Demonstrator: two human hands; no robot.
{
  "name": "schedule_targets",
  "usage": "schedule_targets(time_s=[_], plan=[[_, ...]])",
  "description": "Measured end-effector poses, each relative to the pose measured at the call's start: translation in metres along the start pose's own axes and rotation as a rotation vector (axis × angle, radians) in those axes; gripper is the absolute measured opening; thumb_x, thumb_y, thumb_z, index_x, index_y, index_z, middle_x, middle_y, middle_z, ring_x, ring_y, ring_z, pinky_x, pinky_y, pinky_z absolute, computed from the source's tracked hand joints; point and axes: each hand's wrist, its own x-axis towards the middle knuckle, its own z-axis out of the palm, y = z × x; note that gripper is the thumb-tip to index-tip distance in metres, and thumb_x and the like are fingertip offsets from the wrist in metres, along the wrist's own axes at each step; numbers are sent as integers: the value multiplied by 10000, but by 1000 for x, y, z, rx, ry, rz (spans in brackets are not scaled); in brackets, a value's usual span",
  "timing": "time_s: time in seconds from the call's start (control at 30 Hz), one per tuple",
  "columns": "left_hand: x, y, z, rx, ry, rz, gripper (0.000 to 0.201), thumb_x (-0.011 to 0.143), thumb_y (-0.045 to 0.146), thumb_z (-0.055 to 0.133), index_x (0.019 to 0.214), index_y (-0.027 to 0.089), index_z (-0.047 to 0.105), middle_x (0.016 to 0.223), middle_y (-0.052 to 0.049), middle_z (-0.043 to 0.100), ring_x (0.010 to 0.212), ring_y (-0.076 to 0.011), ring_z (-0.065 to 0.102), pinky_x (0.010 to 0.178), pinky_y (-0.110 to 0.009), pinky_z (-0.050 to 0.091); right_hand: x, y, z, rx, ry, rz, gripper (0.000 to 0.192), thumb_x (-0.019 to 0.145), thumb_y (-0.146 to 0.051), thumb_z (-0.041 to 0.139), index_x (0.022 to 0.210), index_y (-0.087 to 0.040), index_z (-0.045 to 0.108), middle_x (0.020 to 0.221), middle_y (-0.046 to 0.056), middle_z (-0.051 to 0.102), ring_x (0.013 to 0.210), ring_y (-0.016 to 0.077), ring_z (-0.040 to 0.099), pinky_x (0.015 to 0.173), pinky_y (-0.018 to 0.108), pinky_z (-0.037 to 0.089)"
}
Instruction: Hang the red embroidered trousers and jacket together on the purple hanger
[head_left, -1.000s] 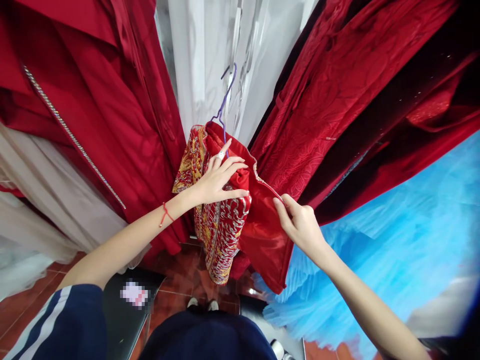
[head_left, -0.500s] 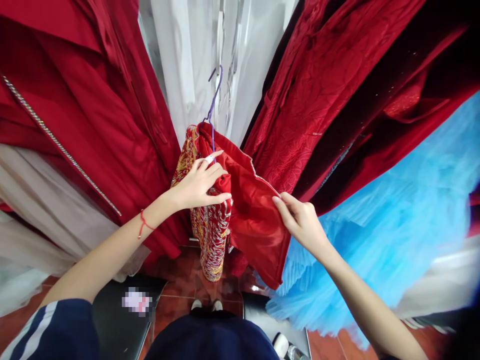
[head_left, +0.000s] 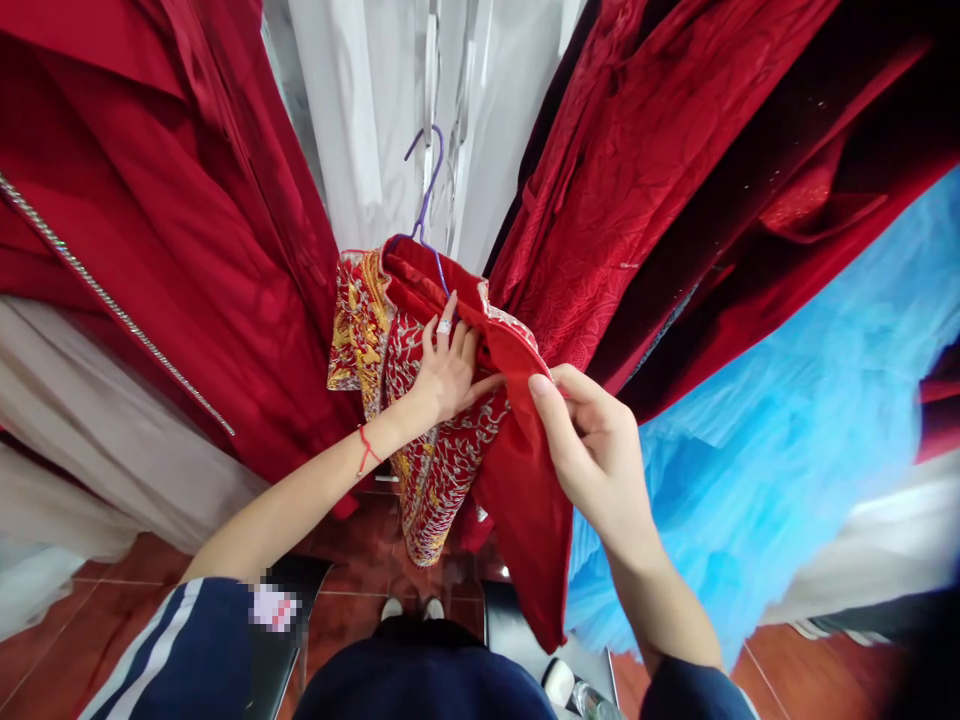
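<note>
A red embroidered jacket [head_left: 465,440] with gold and silver patterns and a plain red lining hangs in front of me on a purple wire hanger [head_left: 430,185]. The hanger's lower part is hidden inside the jacket. My left hand [head_left: 444,378], a ring on one finger and a red string bracelet [head_left: 367,450] at the wrist, lies in the jacket's opening with fingers spread, the fingertips by the hanger's wire. Pinched between the thumb and fingers of my right hand [head_left: 589,425] is the edge of the jacket's front panel, lining side showing.
Red gowns [head_left: 187,200] hang to the left and a patterned red dress [head_left: 592,220] to the right. White cloth [head_left: 337,110] is behind. Blue tulle [head_left: 787,430] spreads at lower right. Below are a dark chair [head_left: 281,665] and a seat with a bottle [head_left: 592,700].
My right hand has brought the front panel inward and nearer to me, folding it over. My left hand has shifted right, fingers deeper in the opening. More of the embroidered outside shows.
</note>
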Motion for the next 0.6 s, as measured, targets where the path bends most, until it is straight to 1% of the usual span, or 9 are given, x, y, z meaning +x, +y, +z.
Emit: schedule_targets(time_s=[0.07, 0.13, 0.2, 0.23, 0.3, 0.4, 0.5, 0.57, 0.6], plan=[[-7, -5, 15, -76, 110, -20, 754, 928, 654, 449, 1453, 122, 349, 1504, -276, 415, 1532, -403, 183, 1201, -649, 184, -1, 1, 0, 42, 42, 17, 357, 984, -479, 506, 743, -215, 489, 613, -52, 339, 518, 87, 287, 455, 224, 249], [-17, -12, 27, -162, 267, -71, 819, 912, 660, 485, 1509, 186, 186, 1586, -272, 281, 1548, -360, 156, 1201, -621, 233, -2, 8, -3, 80, 76, 51, 372, 973, -494, 523, 729, -217, 474, 631, -41, 377, 534, 92, 321, 462, 220, 281], [-29, -19, 36, -218, 382, -153, 912, 899, 675, 499, 1539, 201, 54, 1629, -280, 158, 1558, -336, 122, 1209, -592, 248, -3, 16, -6, 115, 96, 92, 388, 961, -508, 539, 716, -219, 457, 649, -32, 412, 548, 96, 355, 468, 217, 310], [-35, -22, 41, -232, 402, -186, 936, 903, 681, 480, 1551, 193, 14, 1642, -282, 114, 1562, -331, 104, 1217, -583, 238, -4, 20, -7, 126, 105, 109, 392, 956, -513, 546, 712, -219, 453, 648, -32, 414, 548, 97, 359, 467, 216, 316], [-45, -25, 51, -242, 373, -211, 905, 941, 665, 397, 1576, 180, -30, 1663, -261, 60, 1568, -311, 61, 1234, -559, 214, -7, 27, -5, 140, 122, 131, 391, 951, -517, 550, 713, -220, 460, 639, -38, 405, 537, 97, 356, 461, 216, 316], [-53, -26, 69, -213, 243, -188, 801, 993, 579, 316, 1596, 183, -32, 1677, -232, 53, 1567, -285, 8, 1241, -551, 204, -12, 31, 4, 154, 174, 141, 368, 956, -504, 550, 733, -221, 475, 622, -50, 398, 515, 92, 345, 450, 218, 295], [-47, -24, 86, -162, 106, -170, 779, 990, 552, 375, 1594, 150, 92, 1649, -253, 183, 1561, -317, 43, 1230, -585, 207, -15, 27, 14, 87, 264, 92, 337, 976, -464, 539, 746, -224, 480, 563, -71, 349, 477, 84, 290, 435, 227, 234], [-39, -23, 92, -125, 72, -182, 771, 980, 563, 406, 1579, 131, 180, 1632, -255, 241, 1559, -343, 75, 1224, -609, 195, -15, 20, 23, -6, 322, 16, 311, 996, -430, 510, 759, -230, 483, 535, -76, 334, 457, 85, 272, 436, 236, 214], [-37, -22, 94, -113, 59, -181, 761, 981, 562, 409, 1572, 128, 206, 1627, -256, 253, 1557, -356, 93, 1216, -627, 191, -14, 16, 31, -57, 339, -25, 297, 1007, -414, 488, 772, -233, 485, 533, -72, 352, 451, 87, 285, 439, 240, 221]])
